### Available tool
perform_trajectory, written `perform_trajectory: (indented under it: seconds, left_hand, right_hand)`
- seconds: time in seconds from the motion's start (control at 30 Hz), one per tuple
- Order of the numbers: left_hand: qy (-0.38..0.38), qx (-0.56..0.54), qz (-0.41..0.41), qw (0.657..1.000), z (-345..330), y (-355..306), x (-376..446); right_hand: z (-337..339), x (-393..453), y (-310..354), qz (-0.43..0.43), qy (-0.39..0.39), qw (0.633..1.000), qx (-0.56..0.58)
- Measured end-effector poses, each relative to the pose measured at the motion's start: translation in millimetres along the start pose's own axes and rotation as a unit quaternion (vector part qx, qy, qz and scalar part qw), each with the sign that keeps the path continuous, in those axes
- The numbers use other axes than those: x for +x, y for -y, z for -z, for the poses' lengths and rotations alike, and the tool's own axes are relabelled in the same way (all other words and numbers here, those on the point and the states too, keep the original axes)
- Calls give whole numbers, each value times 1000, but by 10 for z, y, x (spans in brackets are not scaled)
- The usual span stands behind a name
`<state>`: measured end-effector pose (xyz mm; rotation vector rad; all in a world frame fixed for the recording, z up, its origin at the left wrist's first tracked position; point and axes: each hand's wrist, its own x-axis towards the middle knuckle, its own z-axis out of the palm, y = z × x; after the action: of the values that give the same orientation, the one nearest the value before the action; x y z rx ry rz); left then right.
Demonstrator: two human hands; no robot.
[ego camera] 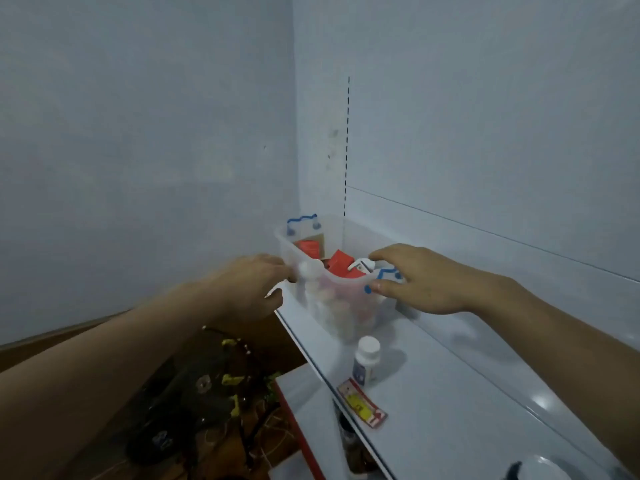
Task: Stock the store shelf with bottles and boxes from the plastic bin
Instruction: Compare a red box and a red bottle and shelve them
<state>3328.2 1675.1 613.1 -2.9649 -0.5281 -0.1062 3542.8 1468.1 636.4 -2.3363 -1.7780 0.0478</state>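
A clear plastic bin (341, 306) with blue handles stands at the left end of the white shelf (450, 393). Inside it lie red boxes (337, 263) and white bottles (310, 271). My left hand (258, 289) grips the bin's near left rim. My right hand (415, 278) holds the near right end, thumb against the blue handle (382, 275) and fingers over the rim. A small white bottle (366, 361) stands on the shelf just in front of the bin. Beside it a flat red and yellow box (362, 403) lies by the shelf's front edge.
A pale wall closes in on the left and behind the shelf. Below the shelf edge a lower shelf with red trim (298, 410) shows. Dark clutter with yellow pieces (207, 393) lies on the wooden floor. A white rounded object (540, 471) sits at the bottom right.
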Motion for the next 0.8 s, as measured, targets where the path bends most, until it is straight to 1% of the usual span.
perform_trajectory:
  seconds: [0.17,0.23,0.43,0.57,0.7,0.8]
  left_hand:
    - [-78,-52,-79,993,-183,467,967]
    - [-69,-60,-106,990,-311,706,1357]
    - [-7,-59,-163,985,-630,1298,2390]
    - [-4,-110,-172,979,-775,1456,2859]
    - [-33,-189,-164,968,-880,1398,3118]
    - [-59,-224,-166,959,-965,1412,3184]
  right_hand:
    - [-209,816,-261,-40,-18,999,9]
    - [-321,1146,-354,-64,-9,998,21]
    - [-523,1904,-735,-127,24,991,35]
    - [-626,2220,-860,-147,46,987,37]
    - [-680,2591,-889,-149,67,986,37]
    - [-754,2906,-839,-150,101,983,29]
